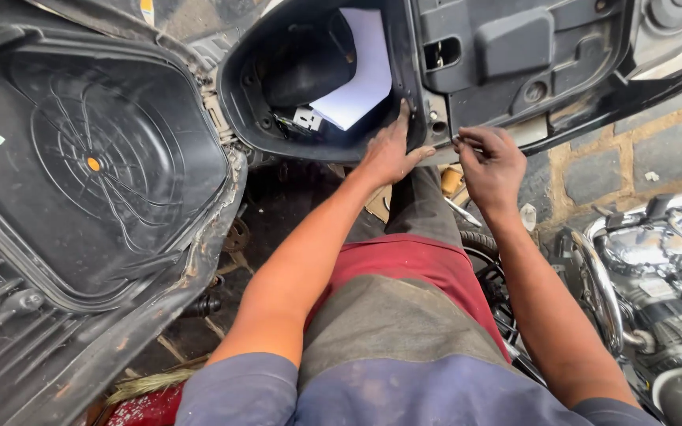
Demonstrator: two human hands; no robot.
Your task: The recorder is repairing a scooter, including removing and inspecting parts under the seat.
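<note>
Black plastic tub (238, 110) sits at twelve o'clock, your left hand (388, 150) spread flat on its rim to steady it, your right hand (489, 162) pinching a small screw (457, 140) beside it.

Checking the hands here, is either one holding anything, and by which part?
Right hand pinches something small at its fingertips; too small to identify. Left hand holds nothing, resting on the compartment rim.

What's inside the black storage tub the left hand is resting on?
In the tub: white paper, a black rounded part, a small white connector. The left hand rests on the rim. The tub floor beneath them is hidden.
</note>
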